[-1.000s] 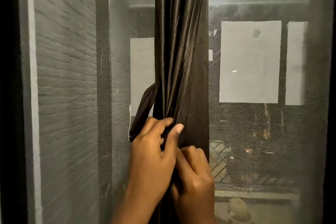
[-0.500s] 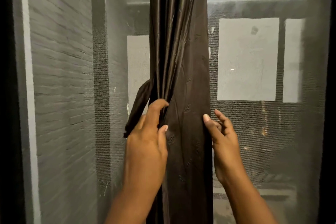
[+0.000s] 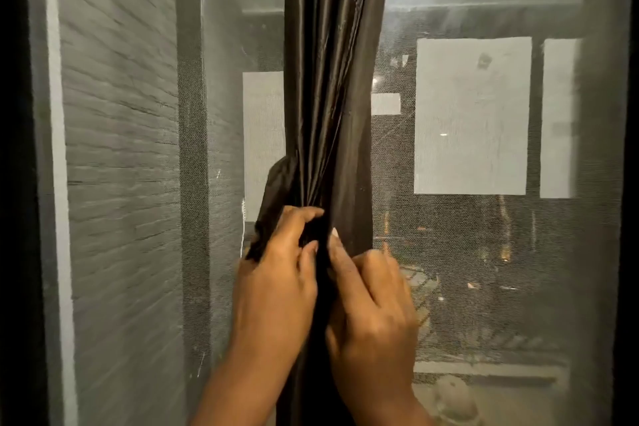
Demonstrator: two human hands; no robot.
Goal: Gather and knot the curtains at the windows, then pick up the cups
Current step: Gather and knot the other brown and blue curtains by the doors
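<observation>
A dark brown satin curtain (image 3: 332,86) hangs bunched in folds down the middle of the window. My left hand (image 3: 276,284) grips the gathered folds at mid height, fingers curled round their left side. My right hand (image 3: 370,308) is pressed against the bunch from the right, thumb up along the cloth and fingers curled into the folds. A loose flap of the curtain (image 3: 268,214) sticks out to the left above my left hand. No cups are in view.
A mesh screen (image 3: 466,252) covers the window behind the curtain. A grey brick wall (image 3: 117,149) shows through it on the left, pale panels (image 3: 472,114) on the right. Dark window frame edges stand at both sides.
My right hand has come back from the curtain's right edge to the middle, closing on the folds beside my left hand. The bunch is narrower than half a second ago.
</observation>
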